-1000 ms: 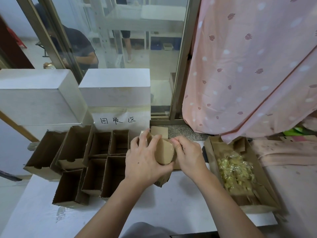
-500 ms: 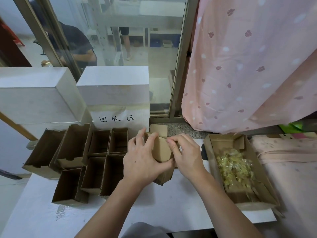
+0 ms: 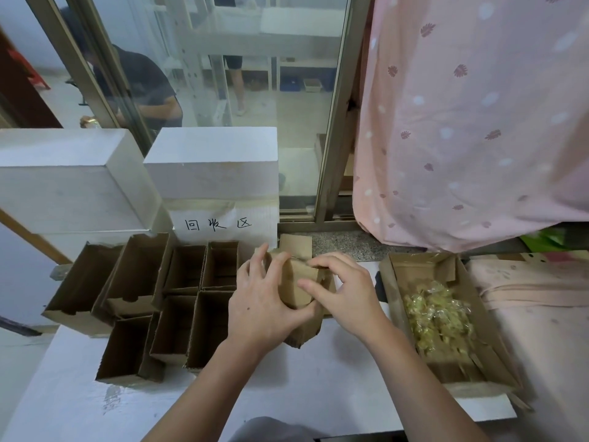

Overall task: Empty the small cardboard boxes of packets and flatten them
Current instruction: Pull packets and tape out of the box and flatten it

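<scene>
Since the earlier frame, the right hand [image 3: 342, 291] had shifted onto the top flap of the small cardboard box [image 3: 298, 290], pinching its edge, while the left hand [image 3: 261, 301] gripped the box's left side, fingers [image 3: 277, 266] curled over it. It stood on the white surface [image 3: 318, 384], between the emptied boxes [image 3: 178, 301] left and the packet tray [image 3: 446, 317] right. Steadying the body while peeling the flap up looked wisest.

Both hands meet, left hand [image 3: 261, 306] spread and gripping, right hand [image 3: 345, 291] pinching
</scene>
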A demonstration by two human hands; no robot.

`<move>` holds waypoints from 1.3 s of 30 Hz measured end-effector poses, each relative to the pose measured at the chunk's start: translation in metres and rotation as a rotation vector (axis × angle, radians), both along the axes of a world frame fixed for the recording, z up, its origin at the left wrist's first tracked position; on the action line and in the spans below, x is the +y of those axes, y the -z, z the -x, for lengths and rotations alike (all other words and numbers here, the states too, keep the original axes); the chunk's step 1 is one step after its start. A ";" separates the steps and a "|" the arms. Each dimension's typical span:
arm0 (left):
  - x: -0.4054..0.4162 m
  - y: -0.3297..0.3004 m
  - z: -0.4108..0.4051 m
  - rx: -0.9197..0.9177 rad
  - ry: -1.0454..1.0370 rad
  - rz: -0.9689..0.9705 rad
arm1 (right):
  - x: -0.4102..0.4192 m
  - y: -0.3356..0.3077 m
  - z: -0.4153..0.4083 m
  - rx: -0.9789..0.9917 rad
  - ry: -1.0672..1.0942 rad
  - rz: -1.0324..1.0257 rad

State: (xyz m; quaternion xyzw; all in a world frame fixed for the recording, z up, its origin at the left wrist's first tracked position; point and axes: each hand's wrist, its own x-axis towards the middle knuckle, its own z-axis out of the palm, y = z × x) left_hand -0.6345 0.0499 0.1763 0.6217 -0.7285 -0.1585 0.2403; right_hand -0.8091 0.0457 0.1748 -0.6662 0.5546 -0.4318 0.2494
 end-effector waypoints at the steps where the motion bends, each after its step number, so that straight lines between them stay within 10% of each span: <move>1: 0.001 0.001 0.000 0.002 0.001 0.009 | -0.001 0.001 -0.001 0.005 0.011 0.009; 23: 0.000 0.009 -0.014 0.035 0.047 0.027 | -0.007 0.004 -0.012 0.274 -0.103 0.179; 39: 0.000 0.010 -0.021 0.115 0.059 0.062 | -0.009 0.002 -0.017 0.076 0.051 0.163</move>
